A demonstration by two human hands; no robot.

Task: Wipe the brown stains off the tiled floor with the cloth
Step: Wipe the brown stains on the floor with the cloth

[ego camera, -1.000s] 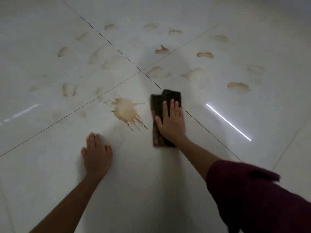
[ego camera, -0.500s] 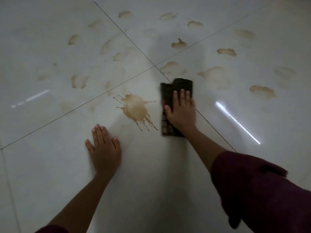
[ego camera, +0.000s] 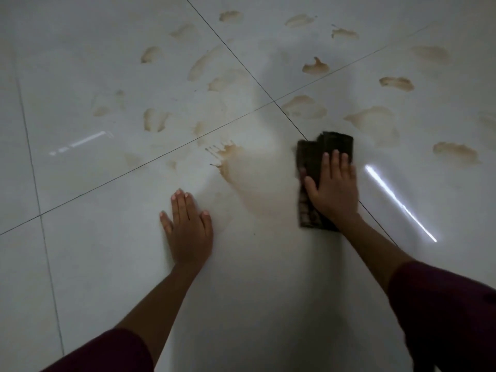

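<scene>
On the tiled floor [ego camera: 80, 264], right hand [ego camera: 334, 189] fingers flat on cloth [ego camera: 311, 162]; left hand [ego camera: 189, 226] spread beside brown stains [ego camera: 228, 157].

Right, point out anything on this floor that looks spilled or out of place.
Brown stains are scattered across the glossy white tiled floor, mostly beyond the hands. The splat nearest the left hand is half smeared. The right hand presses the dark folded cloth flat. Nothing looks broken.
</scene>
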